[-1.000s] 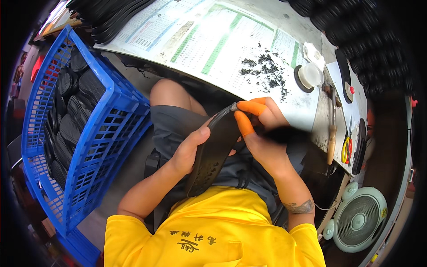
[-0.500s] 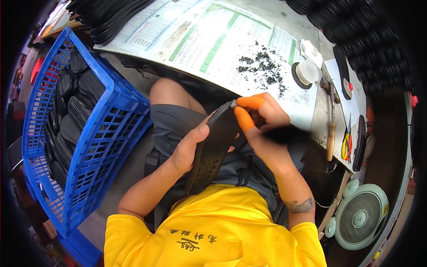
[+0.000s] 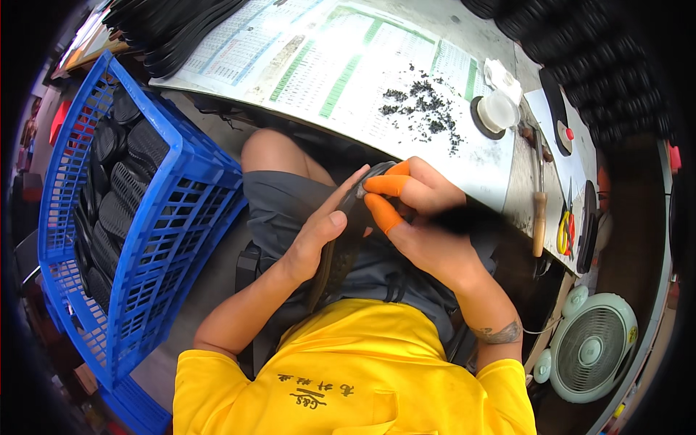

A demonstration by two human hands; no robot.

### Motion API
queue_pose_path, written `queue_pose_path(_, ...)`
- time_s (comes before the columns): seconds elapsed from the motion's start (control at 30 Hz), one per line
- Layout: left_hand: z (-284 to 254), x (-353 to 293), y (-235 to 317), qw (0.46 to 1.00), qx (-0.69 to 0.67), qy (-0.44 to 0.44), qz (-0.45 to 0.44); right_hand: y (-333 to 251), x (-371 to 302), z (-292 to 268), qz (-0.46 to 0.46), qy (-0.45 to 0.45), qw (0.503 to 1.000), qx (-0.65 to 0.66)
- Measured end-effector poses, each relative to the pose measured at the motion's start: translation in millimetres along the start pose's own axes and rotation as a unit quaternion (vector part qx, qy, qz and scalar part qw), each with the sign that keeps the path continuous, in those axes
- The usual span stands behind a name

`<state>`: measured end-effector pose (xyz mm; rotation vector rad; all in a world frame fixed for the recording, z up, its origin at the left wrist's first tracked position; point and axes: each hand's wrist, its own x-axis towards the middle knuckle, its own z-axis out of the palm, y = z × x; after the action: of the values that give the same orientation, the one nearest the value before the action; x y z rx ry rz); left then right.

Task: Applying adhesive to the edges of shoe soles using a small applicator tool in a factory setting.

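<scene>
A black shoe sole (image 3: 337, 264) stands tilted above my lap, its toe end pointing toward the table. My left hand (image 3: 313, 239) supports it along its left side, thumb on the near edge and fingers stretched up toward the toe. Orange finger covers sit on the thumb and forefinger of my right hand (image 3: 431, 225). Those two fingertips pinch a small grey wad (image 3: 361, 191) against the sole near its toe end. The remaining fingers of that hand are curled, and a dark blur hides part of its back.
A blue crate (image 3: 177, 148) of black soles stands at left. The table (image 3: 348, 123) bears printed sheets, black scraps (image 3: 428, 105), a round white container (image 3: 499, 110), a wooden-handled tool (image 3: 539, 225) and scissors (image 3: 565, 228). A fan (image 3: 591, 351) sits at lower right; black soles are stacked behind.
My right hand has moved nearer and left with the grey wad, along the sole's toe end. The sole has turned more edge-on, and my left fingers now reach up along it.
</scene>
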<state>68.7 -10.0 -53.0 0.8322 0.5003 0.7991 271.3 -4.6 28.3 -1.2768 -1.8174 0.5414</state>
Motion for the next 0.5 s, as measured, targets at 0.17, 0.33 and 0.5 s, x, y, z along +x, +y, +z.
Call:
queue_pose_path(0.17, 0.7, -1.8, 1.0, 1.000, 0.013, 0.013, -0.003, 13.4, 6.0, -9.9, 0.073, -0.004, 0.997, -0.029)
queue_pose_path(0.33, 3.0, -2.2, 1.8, 1.000, 0.016, 0.015, 0.004, 0.9, -2.3, -2.1, 0.039, -0.013, 0.999, -0.010)
queue_pose_path(0.5, 3.7, -1.3, -0.9, 0.999, -0.042, 0.002, 0.023, 3.7, -13.4, 11.0, -0.125, -0.040, 0.989, -0.062)
